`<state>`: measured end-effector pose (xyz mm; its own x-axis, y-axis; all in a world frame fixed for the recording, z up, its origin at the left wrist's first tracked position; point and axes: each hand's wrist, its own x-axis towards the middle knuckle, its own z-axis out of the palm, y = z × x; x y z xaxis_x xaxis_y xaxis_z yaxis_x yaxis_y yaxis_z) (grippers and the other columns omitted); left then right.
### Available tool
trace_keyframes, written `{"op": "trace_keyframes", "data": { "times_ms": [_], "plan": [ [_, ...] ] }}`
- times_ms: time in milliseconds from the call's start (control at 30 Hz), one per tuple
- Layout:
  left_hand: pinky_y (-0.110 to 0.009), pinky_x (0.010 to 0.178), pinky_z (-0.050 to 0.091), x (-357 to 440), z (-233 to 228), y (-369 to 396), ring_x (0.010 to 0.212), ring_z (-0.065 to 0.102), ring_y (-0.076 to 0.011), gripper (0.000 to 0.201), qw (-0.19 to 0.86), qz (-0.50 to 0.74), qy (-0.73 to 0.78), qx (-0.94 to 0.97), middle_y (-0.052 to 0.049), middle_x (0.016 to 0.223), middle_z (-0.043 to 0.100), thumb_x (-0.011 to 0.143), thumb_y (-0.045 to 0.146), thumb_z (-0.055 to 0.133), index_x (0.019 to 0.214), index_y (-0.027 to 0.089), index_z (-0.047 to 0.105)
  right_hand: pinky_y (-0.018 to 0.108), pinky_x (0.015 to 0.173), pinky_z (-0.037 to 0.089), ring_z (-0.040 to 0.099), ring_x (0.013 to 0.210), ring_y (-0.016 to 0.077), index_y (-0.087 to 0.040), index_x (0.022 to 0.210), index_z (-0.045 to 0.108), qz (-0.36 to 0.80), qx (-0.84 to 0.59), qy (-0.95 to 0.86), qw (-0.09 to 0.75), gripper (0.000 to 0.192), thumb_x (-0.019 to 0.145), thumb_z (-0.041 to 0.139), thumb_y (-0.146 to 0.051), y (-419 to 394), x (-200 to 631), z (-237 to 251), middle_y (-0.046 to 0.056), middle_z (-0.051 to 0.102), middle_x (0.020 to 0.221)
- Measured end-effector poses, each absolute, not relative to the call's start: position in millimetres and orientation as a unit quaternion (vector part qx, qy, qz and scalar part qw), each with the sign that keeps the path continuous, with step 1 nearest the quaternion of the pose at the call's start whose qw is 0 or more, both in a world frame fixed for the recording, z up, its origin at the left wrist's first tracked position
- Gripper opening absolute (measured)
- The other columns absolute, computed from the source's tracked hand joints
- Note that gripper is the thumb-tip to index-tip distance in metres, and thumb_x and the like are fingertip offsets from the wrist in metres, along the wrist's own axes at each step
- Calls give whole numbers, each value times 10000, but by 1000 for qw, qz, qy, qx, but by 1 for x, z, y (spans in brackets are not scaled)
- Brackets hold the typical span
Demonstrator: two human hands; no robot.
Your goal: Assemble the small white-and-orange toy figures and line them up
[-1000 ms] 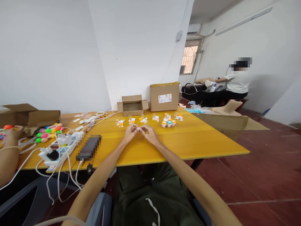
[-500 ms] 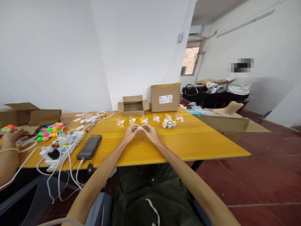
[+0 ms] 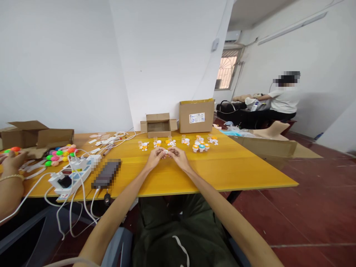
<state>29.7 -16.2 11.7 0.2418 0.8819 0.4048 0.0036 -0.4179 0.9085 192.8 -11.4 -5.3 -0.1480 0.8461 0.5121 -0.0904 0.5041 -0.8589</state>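
Note:
A small white piece, too small to name, is pinched between my two hands above the table. My left hand closes on it from the left with fingertips together. From the right, the curled fingers of my right hand grip the same piece. Just beyond my hands lie several little groups of white and orange plastic parts with small clear cups. To the right of my right hand stands a cluster of small round capped pieces in white, orange and teal.
An opened small carton and a taller box stand at the table's back. On the left are a power strip with trailing cables, a phone and colourful balls. Another person's hand is at far left; a person sits far right.
The white piece looks turned slightly between my fingertips. My hands stay in nearly the same spot, and the whole view has shifted a little.

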Motion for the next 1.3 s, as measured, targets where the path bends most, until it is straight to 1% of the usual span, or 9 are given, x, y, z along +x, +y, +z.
{"op": "trace_keyframes", "data": {
  "times_ms": [167,333,633,833,1000,1167,1300],
  "plan": [
    [-277,640,526,29,12,-16,650,646,-156,425,415,514,336,671,-30,724,710,781,583,700,886,170,694,329,690,574,671,683,186,-224,858,679,415,-296,-642,572,308,741,712,-507,-11,194,-3,24,718,771],
    [-272,614,516,29,14,-17,614,626,-148,459,397,522,334,677,-17,676,691,775,621,685,860,170,700,333,680,574,673,672,192,-225,850,689,430,-289,-638,570,337,724,725,-536,-12,196,-2,28,722,751],
    [-264,587,489,29,12,-15,568,579,-135,443,383,526,353,672,13,573,613,790,613,670,730,175,653,327,681,564,670,692,183,-215,906,732,419,-285,-652,564,367,746,714,-545,-11,193,-6,28,732,776],
    [-269,593,491,29,12,-15,563,571,-134,456,375,519,352,682,10,568,607,817,614,633,663,184,618,317,666,554,655,673,178,-216,840,727,403,-295,-665,555,314,772,684,-520,-11,192,-9,20,720,744],
    [-263,601,485,31,11,-16,588,575,-133,388,371,526,353,679,6,631,637,810,560,667,757,176,657,322,649,549,641,647,178,-210,817,714,408,-303,-657,557,320,769,675,-524,-11,194,-7,19,699,709],
    [-266,635,500,31,10,-16,641,609,-141,330,378,526,340,681,-11,737,680,800,499,702,879,180,676,301,608,527,610,600,162,-209,734,682,409,-306,-659,553,360,751,660,-569,-17,194,0,6,657,638],
    [-270,648,508,30,10,-17,656,615,-145,319,382,515,335,691,-18,745,686,788,471,721,909,178,686,281,573,507,585,575,150,-208,688,649,407,-311,-661,548,398,751,644,-600,-20,193,4,-2,619,598]
  ]
}}
